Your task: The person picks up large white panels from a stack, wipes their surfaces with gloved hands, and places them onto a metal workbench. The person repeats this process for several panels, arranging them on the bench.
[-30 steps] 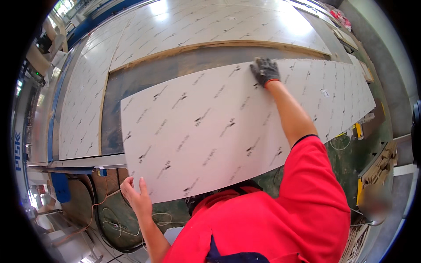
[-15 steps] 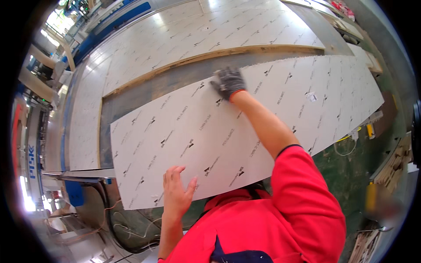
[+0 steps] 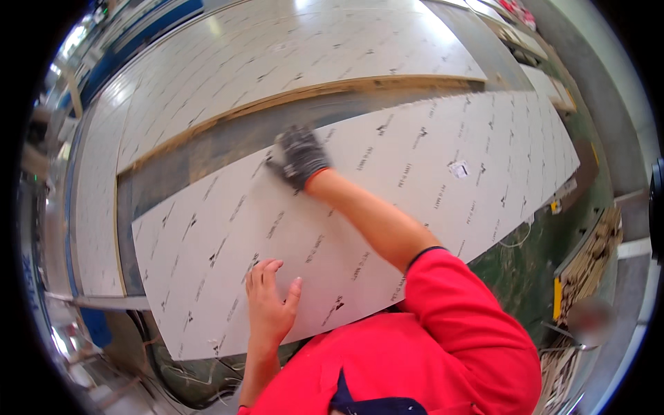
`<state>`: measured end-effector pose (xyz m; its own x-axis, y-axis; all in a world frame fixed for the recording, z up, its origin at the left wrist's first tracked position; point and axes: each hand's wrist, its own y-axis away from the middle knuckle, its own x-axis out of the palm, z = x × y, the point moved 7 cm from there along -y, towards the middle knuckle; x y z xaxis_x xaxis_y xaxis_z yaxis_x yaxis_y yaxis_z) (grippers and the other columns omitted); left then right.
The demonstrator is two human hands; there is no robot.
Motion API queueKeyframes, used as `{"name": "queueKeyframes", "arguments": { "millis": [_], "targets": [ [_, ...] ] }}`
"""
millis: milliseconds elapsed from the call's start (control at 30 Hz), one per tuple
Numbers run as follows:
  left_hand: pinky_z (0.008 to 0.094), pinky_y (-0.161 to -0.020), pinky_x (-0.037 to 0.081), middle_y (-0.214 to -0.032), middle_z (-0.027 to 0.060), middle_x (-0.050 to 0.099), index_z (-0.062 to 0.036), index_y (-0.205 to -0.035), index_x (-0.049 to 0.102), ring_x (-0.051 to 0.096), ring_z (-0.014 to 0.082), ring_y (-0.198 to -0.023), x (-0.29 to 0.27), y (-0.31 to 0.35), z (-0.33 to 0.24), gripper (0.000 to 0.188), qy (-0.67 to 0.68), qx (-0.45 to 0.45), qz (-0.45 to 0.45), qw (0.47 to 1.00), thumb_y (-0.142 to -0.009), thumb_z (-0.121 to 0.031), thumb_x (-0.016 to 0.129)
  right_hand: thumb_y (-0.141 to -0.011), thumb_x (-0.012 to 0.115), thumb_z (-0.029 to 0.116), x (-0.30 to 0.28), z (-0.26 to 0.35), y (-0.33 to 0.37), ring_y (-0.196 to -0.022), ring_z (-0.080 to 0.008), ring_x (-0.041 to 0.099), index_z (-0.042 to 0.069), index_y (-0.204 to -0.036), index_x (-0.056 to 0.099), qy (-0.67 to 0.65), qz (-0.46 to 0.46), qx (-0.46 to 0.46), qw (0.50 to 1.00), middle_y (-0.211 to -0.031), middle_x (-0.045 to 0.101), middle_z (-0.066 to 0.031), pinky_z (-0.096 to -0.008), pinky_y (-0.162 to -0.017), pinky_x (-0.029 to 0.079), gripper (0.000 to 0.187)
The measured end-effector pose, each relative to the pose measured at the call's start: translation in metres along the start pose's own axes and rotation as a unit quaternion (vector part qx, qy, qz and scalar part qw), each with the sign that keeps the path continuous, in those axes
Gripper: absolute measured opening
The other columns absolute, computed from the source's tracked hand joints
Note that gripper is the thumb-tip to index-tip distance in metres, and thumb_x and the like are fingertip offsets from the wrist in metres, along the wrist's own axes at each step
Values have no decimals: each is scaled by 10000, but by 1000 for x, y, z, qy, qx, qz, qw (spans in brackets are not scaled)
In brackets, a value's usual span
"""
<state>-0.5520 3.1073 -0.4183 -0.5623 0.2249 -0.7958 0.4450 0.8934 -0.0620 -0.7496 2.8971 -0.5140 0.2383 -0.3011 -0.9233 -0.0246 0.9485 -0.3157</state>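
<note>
A large white panel [image 3: 228, 277], its film covered in repeated dark print, lies slanted in front of me with its near edge by my body. My right hand [image 3: 302, 160], in a grey work glove with an orange cuff, rests on the panel's far edge. Its thumb is apart from the fingers, which look slightly smeared. Bare and ungloved, my left hand [image 3: 272, 304] is over the panel near the close edge, fingers loosely bent and thumb spread. I cannot tell whether it touches the surface. A small white label [image 3: 458, 169] sticks to the panel, right of my right forearm.
Beyond a dusty dark strip [image 3: 228, 149] of table lies a larger printed white sheet [image 3: 290, 55] with a brown cut edge. Blue machinery [image 3: 142, 41] stands at the far left. Stacked strips [image 3: 588, 256] lie at right, above the green floor [image 3: 515, 277]. Dark cables hang lower left.
My right hand has slid left along the panel's far edge. My left hand keeps its half-bent, spread shape. The whole view has shifted, so the panel appears farther left and lower.
</note>
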Motion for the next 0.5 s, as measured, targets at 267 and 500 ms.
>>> {"name": "queueKeyframes", "arguments": {
  "millis": [267,500],
  "targets": [
    [457,-1020,385,-1236,168,548,-13,-1210,545,511,359,-1150,71,-27,-89,393,-38,12,12,999,-883,-179,689,-911,523,601,-70,-209,43,-1252,-339,484,125,-1232,631,10,-24,72,997,-1292,577,-161,-489,-1120,296,585],
    [435,-1002,406,-1195,158,568,-12,-1179,551,521,347,-1142,139,11,-154,348,6,-91,-44,995,-889,-159,674,-948,388,649,-132,-447,99,-1482,-316,274,91,-1475,460,166,14,187,968,-1565,370,-163,-500,-1221,119,771]
  ]
}}
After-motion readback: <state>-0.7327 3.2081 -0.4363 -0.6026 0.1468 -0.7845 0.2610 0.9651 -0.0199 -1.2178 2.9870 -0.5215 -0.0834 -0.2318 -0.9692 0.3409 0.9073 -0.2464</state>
